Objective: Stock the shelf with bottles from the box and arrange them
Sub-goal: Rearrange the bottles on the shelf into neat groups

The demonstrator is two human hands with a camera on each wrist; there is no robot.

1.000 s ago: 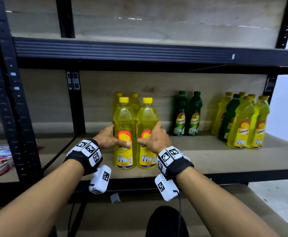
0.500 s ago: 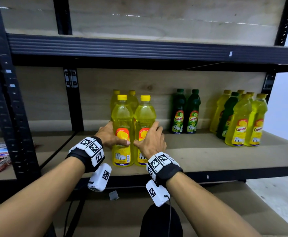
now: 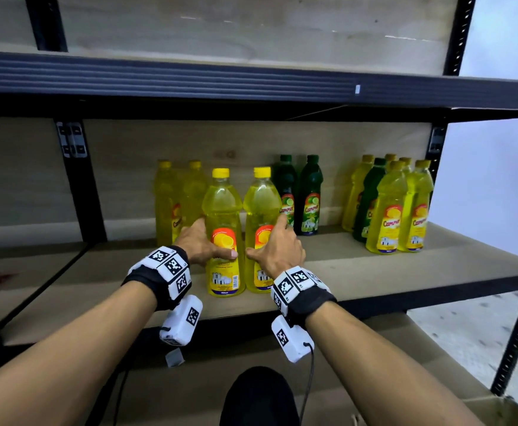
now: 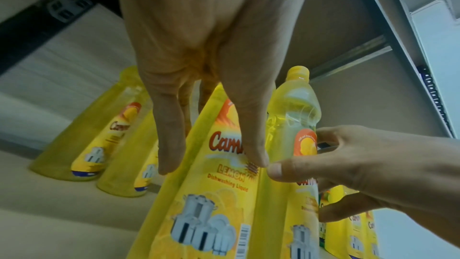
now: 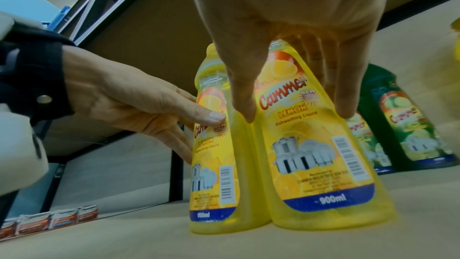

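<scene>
Two yellow dish-soap bottles stand side by side near the front of the wooden shelf point(image 3: 374, 272). My left hand point(image 3: 204, 244) grips the left bottle point(image 3: 222, 216), thumb across its label and fingers round its left side. My right hand point(image 3: 274, 247) grips the right bottle point(image 3: 260, 207) the same way from the right. The left wrist view shows the left hand point(image 4: 211, 105) on its bottle point(image 4: 211, 194). In the right wrist view the right hand point(image 5: 286, 56) is on its bottle point(image 5: 311, 155). Both bottles touch each other and rest upright on the shelf.
Two more yellow bottles point(image 3: 167, 204) stand at the back left, two green bottles point(image 3: 311, 198) at the back just right of my hands. A cluster of yellow and green bottles point(image 3: 390, 210) fills the right end. Small packets point(image 5: 49, 222) lie on the left bay. A cardboard box point(image 3: 503, 410) sits below.
Both hands have slid the two front bottles to the right along the shelf, away from the back yellow pair and closer to the green bottles. The grips are unchanged.
</scene>
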